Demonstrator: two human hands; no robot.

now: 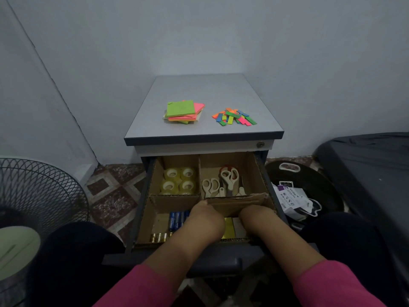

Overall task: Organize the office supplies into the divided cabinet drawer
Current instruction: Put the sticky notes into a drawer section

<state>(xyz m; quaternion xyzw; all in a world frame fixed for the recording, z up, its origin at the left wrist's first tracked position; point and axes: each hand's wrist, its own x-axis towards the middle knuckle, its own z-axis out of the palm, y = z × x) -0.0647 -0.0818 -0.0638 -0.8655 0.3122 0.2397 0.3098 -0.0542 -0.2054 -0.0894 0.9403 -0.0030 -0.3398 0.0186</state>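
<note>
Cardboard drawer [262, 173] holds tape rolls [179, 180], scissors [221, 181], batteries [177, 219]; hands' grip hidden.

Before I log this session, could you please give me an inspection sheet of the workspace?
Surface: cabinet top holds sticky notes and colored strips.
Job's things: drawer open; tape rolls back left, scissors back right, batteries front left.
Clutter: papers on floor.
Grippers: left hand and right hand reach into front right compartment; fingers hidden.
Cables: nothing seen.
Surroundings: fan at left.
</note>
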